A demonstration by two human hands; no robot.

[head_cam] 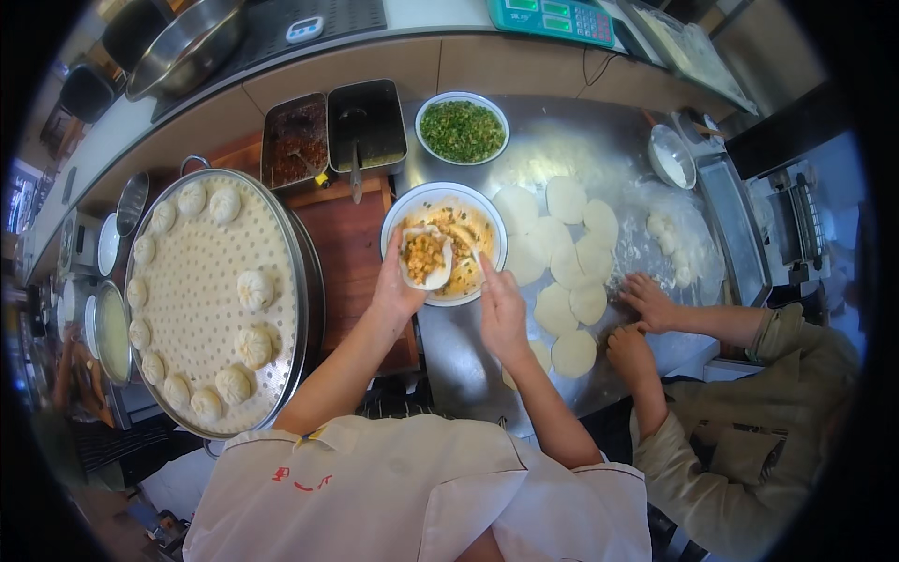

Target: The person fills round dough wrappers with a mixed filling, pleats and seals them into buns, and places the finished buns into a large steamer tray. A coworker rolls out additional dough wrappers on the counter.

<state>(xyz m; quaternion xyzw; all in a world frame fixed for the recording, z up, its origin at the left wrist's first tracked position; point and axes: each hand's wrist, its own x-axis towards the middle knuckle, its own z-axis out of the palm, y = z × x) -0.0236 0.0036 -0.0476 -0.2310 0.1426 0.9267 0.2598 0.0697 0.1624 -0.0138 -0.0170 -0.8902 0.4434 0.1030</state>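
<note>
My left hand (397,281) holds a round dough wrapper (426,279) topped with chunky orange-brown filling, over the left side of a white bowl (444,303) with a blue rim. In my right hand (501,302) is a pale spatula or spoon (465,235), its end in the filling (469,270) that coats the bowl. Flat dough wrappers (553,242) lie in overlapping groups on the steel worktop to the right. At the left, pleated buns (254,291) sit around a round steamer tray (204,281) with a perforated liner.
Behind the bowl stand a bowl of chopped greens (461,131) and two metal containers (295,140) with utensils. At the right, a co-worker's hands (650,302) rest near the wrappers, by small dough pieces (661,233) and a flour bowl (672,158). A green digital scale (551,21) stands on the back shelf.
</note>
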